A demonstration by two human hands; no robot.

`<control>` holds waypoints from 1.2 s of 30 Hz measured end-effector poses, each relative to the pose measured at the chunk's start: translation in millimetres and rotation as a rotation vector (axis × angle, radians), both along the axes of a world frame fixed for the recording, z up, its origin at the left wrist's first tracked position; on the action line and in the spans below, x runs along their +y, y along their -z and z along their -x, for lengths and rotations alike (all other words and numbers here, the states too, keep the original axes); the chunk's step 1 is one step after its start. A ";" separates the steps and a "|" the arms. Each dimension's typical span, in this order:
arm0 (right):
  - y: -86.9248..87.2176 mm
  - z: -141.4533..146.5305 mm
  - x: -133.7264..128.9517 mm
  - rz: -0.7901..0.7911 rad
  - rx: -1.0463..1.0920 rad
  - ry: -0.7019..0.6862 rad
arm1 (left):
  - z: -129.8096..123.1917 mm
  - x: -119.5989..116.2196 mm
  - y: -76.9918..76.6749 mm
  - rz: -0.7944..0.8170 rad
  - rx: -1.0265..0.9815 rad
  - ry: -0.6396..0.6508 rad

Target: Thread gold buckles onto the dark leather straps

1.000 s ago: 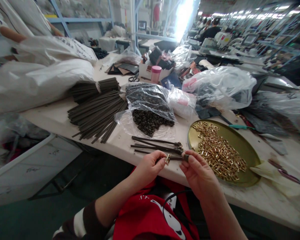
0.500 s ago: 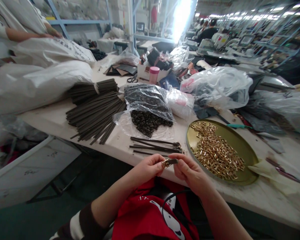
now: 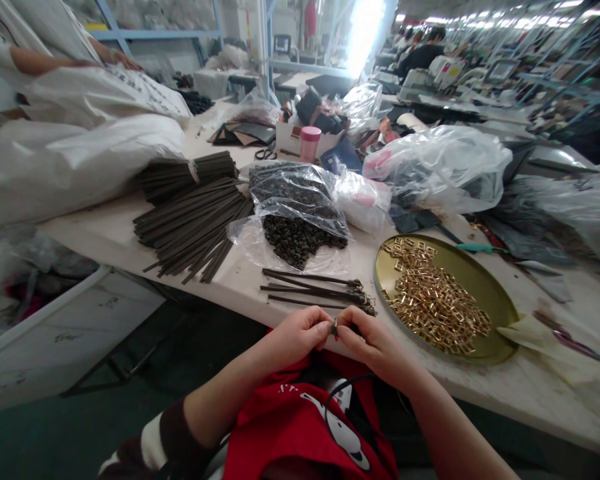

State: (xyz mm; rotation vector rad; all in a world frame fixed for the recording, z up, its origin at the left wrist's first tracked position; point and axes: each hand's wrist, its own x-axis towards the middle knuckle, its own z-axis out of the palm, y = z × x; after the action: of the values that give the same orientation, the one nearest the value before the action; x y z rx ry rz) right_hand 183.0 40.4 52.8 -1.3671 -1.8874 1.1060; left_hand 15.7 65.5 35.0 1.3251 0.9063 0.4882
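Observation:
Over the table's front edge, my left hand (image 3: 303,329) and my right hand (image 3: 364,335) meet, fingertips pinched together. Between them shows a bit of a gold buckle (image 3: 335,325) with a dark strap; the fingers hide most of both. Just beyond my hands lie several dark straps (image 3: 310,291) with buckles at their right ends. To the right stands a round gold tray (image 3: 500,317) holding a heap of loose gold buckles (image 3: 437,307). An open clear bag of small black pieces (image 3: 300,243) lies behind the straps.
A big fan of dark strips (image 3: 190,223) lies at left, beside white sacks (image 3: 80,160) that another person's hands (image 3: 123,60) touch. Farther back are a pink-lidded jar (image 3: 309,144), scissors (image 3: 266,153) and plastic bags (image 3: 440,167). A white bin (image 3: 75,340) stands below the table at left.
My hands have drawn closer together, and the buckle and strap have turned and are now mostly covered by my fingers. The view has shifted slightly.

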 end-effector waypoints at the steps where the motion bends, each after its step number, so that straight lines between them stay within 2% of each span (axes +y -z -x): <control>1: 0.0 -0.1 0.1 -0.001 -0.004 0.002 | -0.7 0.2 0.1 0.001 0.006 -0.008; 9: 9.7 -1.5 0.0 -0.057 -0.062 0.068 | -4.2 3.0 -0.3 -0.005 0.038 -0.058; 20: 6.2 -2.1 1.1 0.094 0.069 0.018 | -3.9 1.1 -2.0 0.206 -0.067 -0.060; 36: 7.4 -1.3 -0.9 0.189 0.202 0.067 | -3.8 -2.4 6.2 0.292 -0.112 -0.063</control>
State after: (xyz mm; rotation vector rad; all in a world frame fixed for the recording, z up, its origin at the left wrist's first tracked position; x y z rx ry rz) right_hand 184.3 39.5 45.5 -1.3515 -1.6159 1.3628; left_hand 19.5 63.1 28.8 0.9977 0.8910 0.4544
